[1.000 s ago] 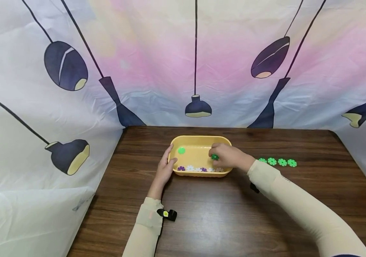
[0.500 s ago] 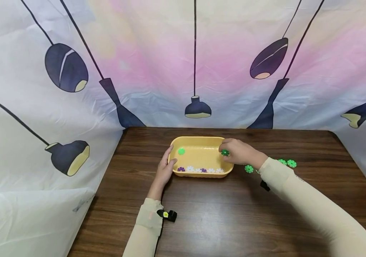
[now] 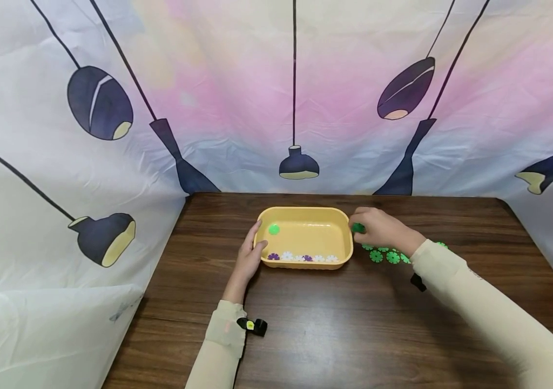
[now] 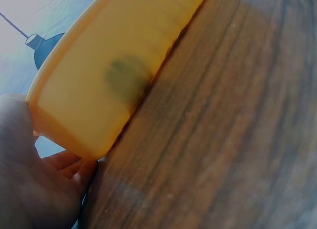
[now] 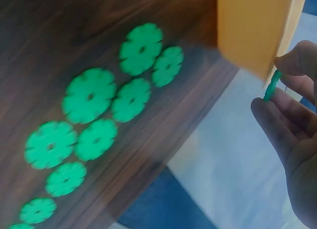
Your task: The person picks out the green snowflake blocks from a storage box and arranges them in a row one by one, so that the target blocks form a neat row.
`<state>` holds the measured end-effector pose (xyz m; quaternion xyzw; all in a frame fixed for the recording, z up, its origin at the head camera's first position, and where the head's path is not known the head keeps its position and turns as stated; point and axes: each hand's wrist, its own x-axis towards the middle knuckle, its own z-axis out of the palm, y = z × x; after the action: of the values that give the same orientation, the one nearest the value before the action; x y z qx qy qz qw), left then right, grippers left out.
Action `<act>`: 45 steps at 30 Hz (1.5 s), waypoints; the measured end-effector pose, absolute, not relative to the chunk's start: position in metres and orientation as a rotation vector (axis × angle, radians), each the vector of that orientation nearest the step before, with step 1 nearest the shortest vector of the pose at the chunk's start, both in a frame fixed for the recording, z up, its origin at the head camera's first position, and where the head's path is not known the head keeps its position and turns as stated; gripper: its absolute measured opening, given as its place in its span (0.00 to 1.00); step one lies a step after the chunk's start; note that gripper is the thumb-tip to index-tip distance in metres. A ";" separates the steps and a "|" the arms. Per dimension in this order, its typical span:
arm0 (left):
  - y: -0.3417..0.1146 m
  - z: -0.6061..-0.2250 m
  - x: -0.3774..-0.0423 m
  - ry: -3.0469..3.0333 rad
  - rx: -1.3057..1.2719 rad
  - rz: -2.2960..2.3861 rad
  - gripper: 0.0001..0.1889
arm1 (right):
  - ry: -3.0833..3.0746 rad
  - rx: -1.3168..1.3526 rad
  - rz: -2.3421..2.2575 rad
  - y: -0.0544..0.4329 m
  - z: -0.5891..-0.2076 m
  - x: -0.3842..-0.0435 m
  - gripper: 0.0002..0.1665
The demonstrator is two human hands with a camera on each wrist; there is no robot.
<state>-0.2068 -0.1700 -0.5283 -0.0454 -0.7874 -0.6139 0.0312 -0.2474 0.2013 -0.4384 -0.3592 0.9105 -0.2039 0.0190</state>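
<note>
A yellow plastic tray [image 3: 301, 208] stands tilted toward the person on the wooden table. My left hand [image 3: 249, 254] grips its left end, thumb at the front rim and fingers along the outer side; the left wrist view shows this hand [image 4: 44, 184] at the tray's corner. Inside the tray lie a green disc [image 3: 274, 229] at the left and a row of purple and white snowflake discs [image 3: 308, 258] along the near wall. Just past the tray's right end, my right hand [image 3: 376, 227] pinches a green snowflake disc [image 5: 272, 85] edge-on between thumb and fingertips.
Several green snowflake discs [image 5: 89, 96] lie flat in two rows on the table to the right of the tray, partly hidden by the right arm in the head view. A printed cloth [image 3: 237, 135] hangs behind the table [image 3: 305, 324].
My right hand has lifted the green snowflake disc out of the tray and carried it right, past the tray's right end. My left hand keeps its grip on the tray.
</note>
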 end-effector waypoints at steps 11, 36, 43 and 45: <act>-0.170 -0.530 -0.205 -2.419 -0.152 -1.884 0.32 | 2.858 -0.970 -0.576 0.243 -0.452 -0.233 0.14; -0.165 -0.492 -0.188 -2.400 -0.134 -1.996 0.31 | 2.913 -0.871 -0.598 0.306 -0.476 -0.206 0.15; -0.165 -0.493 -0.190 -2.405 -0.139 -2.008 0.31 | 2.912 -0.779 -0.593 0.320 -0.480 -0.197 0.15; -0.165 -0.493 -0.190 -2.406 -0.144 -2.011 0.31 | 2.911 -0.762 -0.588 0.322 -0.481 -0.195 0.16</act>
<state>-0.1899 -0.1651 -0.4930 -0.0459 -0.7665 -0.6406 0.0015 -0.1947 0.3223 -0.4812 -0.2484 0.9488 -0.1915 0.0377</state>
